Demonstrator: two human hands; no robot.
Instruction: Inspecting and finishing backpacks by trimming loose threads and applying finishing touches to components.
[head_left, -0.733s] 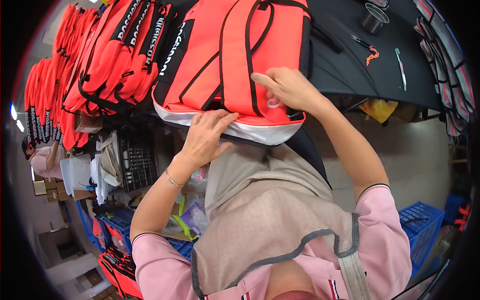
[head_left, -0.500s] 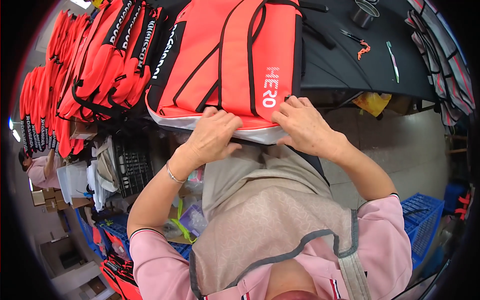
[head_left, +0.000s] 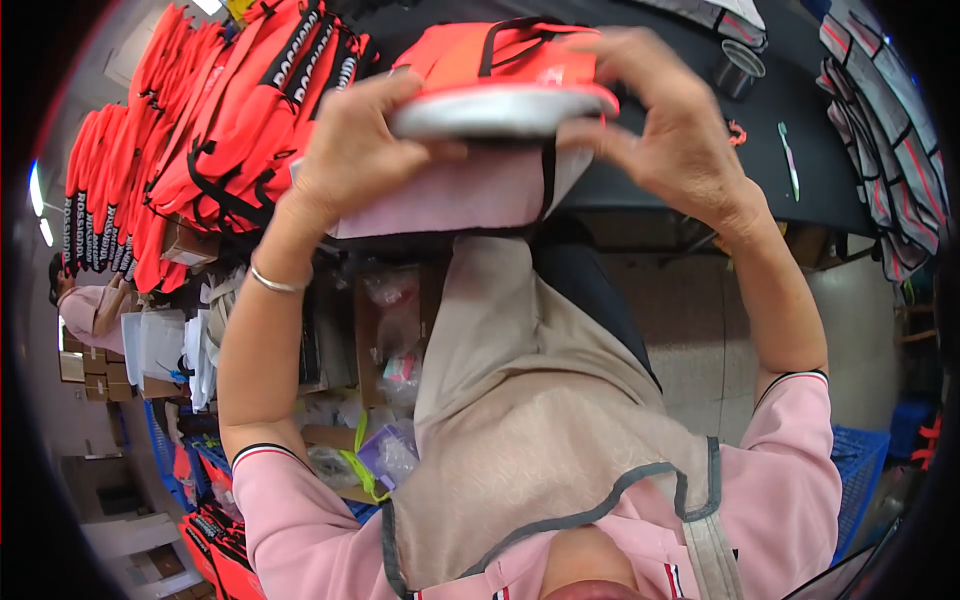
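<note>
A red backpack (head_left: 455, 65) with black trim lies on the black table in front of me, its near end raised and smeared by motion. A white rounded edge (head_left: 500, 114) faces me, and below it a pale panel (head_left: 440, 190) shows. My left hand (head_left: 365, 145) is closed around the left end of that raised edge, thumb beneath and fingers on top. At the other end, my right hand (head_left: 665, 130) grips the corner in the same way, its fingers blurred. The straps are mostly folded out of sight.
Piles of red bags (head_left: 240, 110) crowd the left side. On the black table (head_left: 690, 165) are a metal cup (head_left: 738, 70) and a toothbrush (head_left: 789, 160). Grey bags (head_left: 880, 150) hang at the right. A blue crate (head_left: 860, 470) stands low right; another person (head_left: 95, 310) is far left.
Both hands have lifted the backpack's near end up and away from me, bringing the pale panel beneath into view. My hands have moved apart, and the bag's upright front is foreshortened.
</note>
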